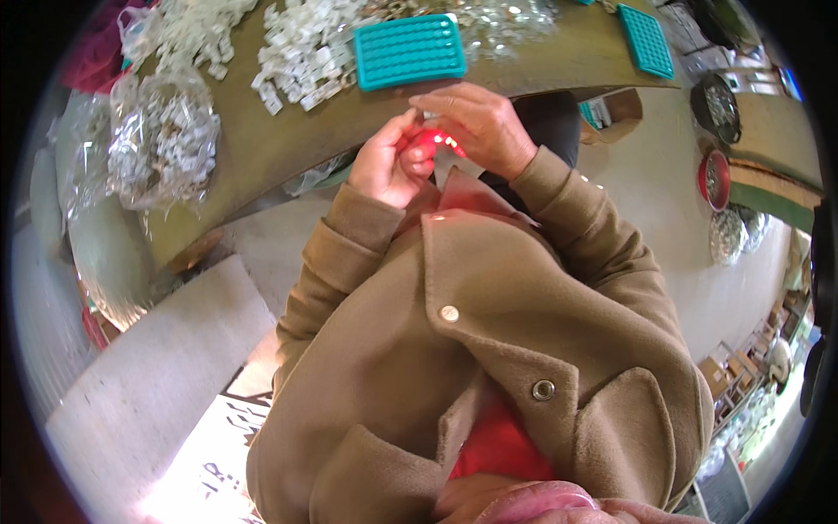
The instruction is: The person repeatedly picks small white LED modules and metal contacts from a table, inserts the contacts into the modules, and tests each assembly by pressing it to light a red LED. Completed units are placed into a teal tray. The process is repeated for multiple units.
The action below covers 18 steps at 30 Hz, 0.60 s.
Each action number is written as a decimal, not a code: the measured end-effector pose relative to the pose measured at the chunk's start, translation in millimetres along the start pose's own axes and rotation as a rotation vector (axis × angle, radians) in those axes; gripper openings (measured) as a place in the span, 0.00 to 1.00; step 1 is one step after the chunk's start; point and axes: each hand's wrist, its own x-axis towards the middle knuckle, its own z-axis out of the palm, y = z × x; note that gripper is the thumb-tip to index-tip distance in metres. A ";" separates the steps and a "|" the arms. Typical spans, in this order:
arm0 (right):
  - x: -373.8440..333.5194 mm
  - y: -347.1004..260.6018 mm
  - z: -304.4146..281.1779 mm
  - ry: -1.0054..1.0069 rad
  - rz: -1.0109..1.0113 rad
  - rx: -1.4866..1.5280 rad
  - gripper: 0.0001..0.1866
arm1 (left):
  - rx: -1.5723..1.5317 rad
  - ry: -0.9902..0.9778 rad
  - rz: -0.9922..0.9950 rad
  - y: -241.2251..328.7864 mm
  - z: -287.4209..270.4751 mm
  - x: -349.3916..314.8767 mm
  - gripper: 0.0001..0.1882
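In front of my chest, at the table's near edge, my two hands meet. My left hand (390, 163) is closed, its fingers curled around something small that they mostly hide. A bright red light (447, 141) glows between the hands and tints the left fingers red. Over it bends my right hand (483, 127), its fingertips pressed close to the left fingertips on a small piece I cannot make out. Just beyond the hands lies a teal tray (410, 52) with rows of small cells. Left of the tray spreads a heap of small white plastic parts (307, 57).
Clear bags of white parts (166, 135) rest on the table (253, 131) at left. Small shiny pieces (506, 26) lie behind the tray. Another teal tray (646, 41) is at far right. A cardboard box (618, 118), a dark basin (717, 106) and a red bowl (714, 181) stand to the right.
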 end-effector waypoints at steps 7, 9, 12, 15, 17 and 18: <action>-37.3 0.9 -18.5 -0.022 0.116 -0.109 0.20 | 0.390 0.181 0.000 -24.2 2.7 11.4 0.07; -41.3 11.0 -35.5 -0.041 0.066 -0.264 0.23 | 0.531 0.139 0.091 -24.0 4.3 12.6 0.11; -41.8 31.8 -58.8 0.133 0.128 -0.528 0.21 | 0.733 0.011 0.291 -23.2 9.8 13.3 0.14; -39.0 50.3 -67.0 0.158 0.149 -0.665 0.17 | 0.836 0.006 0.384 -22.5 16.1 19.1 0.14; -36.3 58.9 -66.4 0.157 0.106 -0.669 0.16 | 0.738 0.030 0.289 -20.9 17.9 21.5 0.13; -36.0 61.1 -64.8 0.135 0.102 -0.689 0.15 | 0.685 0.039 0.271 -20.5 18.1 23.2 0.12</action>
